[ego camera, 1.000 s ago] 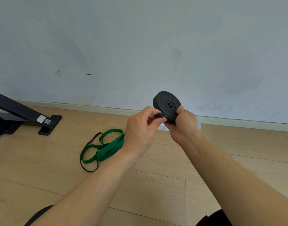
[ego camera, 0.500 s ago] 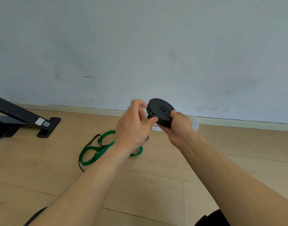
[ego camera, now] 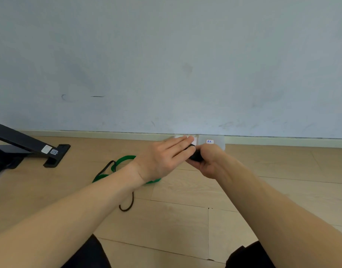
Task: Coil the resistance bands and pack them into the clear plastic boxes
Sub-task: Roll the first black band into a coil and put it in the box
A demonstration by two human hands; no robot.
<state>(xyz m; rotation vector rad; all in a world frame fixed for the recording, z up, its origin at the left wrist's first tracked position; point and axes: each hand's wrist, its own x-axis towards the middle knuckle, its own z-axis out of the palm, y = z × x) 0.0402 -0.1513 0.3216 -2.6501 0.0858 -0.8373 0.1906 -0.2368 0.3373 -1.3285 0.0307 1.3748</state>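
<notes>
Between the two hands, low over the wooden floor [ego camera: 176, 219], sits the coiled black band [ego camera: 195, 156], mostly hidden by them. The right hand [ego camera: 210, 163] is curled around it from the right, fingers wrapped and closed on the coil. The left hand [ego camera: 162, 159] lies flat and open, fingers stretched out together, its fingertips [ego camera: 187, 141] resting on top of the coil at its left edge. Just beyond the fingertips, against the skirting board, stand the clear plastic boxes [ego camera: 214, 142], one bearing a small blue-printed label; whether the coil touches them cannot be told. Under the left wrist a green band [ego camera: 125, 158] lies loose on the floor, with a thin black band [ego camera: 127, 206] tangled beside it. Far to the left of the hands rests a black metal stand [ego camera: 30, 146].
</notes>
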